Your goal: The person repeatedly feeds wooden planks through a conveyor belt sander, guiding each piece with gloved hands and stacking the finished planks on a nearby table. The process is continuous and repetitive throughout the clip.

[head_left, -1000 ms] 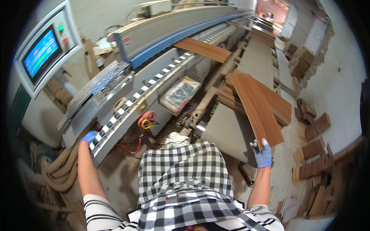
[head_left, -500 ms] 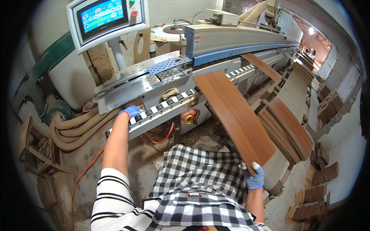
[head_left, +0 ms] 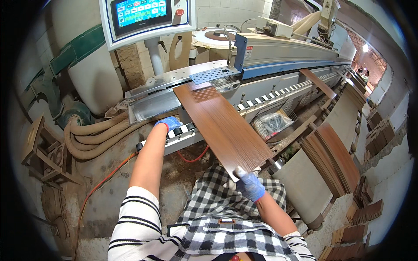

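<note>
A brown wood-grain board (head_left: 224, 126) slants across the front of the machine. My right hand (head_left: 250, 185), in a blue and white glove, is closed on its near end, with the thumb on top. The board's far end lies by the metal infeed table (head_left: 152, 105) and the blue perforated plate (head_left: 213, 75), across the rail of black and white rollers (head_left: 257, 101). My left hand (head_left: 170, 123), also gloved in blue, rests at the near part of that rail, left of the board. Its fingers are mostly hidden.
A long machine with a blue-edged beam (head_left: 287, 65) runs back to the right. A control screen (head_left: 141, 14) stands upper left. Another narrow board (head_left: 318, 83) lies farther along the rollers. Stacked boards (head_left: 333, 152) stand at right. Ribbed hoses (head_left: 93, 141) and an orange cable (head_left: 102, 182) lie left.
My right hand has brought the board leftward, its far end now over the rollers by the infeed table. My left hand stays at the roller rail. The whole view has shifted.
</note>
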Available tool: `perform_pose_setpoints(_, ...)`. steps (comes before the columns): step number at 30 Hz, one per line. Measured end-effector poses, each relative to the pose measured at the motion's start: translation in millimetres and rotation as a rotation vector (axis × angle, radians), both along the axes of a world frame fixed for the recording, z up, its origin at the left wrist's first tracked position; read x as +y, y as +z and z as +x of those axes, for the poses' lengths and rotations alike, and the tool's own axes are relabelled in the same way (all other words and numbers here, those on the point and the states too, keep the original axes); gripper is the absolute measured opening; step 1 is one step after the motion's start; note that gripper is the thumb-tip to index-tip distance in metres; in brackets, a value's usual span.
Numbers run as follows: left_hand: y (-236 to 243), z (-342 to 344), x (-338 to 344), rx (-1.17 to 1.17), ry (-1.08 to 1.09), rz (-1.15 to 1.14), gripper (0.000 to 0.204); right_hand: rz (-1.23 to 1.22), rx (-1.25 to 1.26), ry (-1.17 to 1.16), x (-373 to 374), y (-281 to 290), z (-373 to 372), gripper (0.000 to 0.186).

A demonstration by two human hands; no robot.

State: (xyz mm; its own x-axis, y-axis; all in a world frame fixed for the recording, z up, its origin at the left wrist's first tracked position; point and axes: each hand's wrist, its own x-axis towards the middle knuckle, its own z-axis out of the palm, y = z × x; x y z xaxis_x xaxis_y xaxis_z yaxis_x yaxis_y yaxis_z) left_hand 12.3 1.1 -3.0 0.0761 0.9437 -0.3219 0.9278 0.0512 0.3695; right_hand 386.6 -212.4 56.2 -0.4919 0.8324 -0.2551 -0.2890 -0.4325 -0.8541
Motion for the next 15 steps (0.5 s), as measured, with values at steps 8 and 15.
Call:
perform_pose_setpoints(8, -0.2, 1.5, -0.8, -0.011, -0.057, 0.009, 0.037, 0.060, 0.131, 0.253, 3.9, 13.9, -24.7, 0.037)
perform_pose_setpoints(15, 8.6, 5.9, -3.7, 0.001, -0.031, -0.003, 0.048, 0.171, -0.091, 0.097, 5.3, -6.6, -8.6, 0.035)
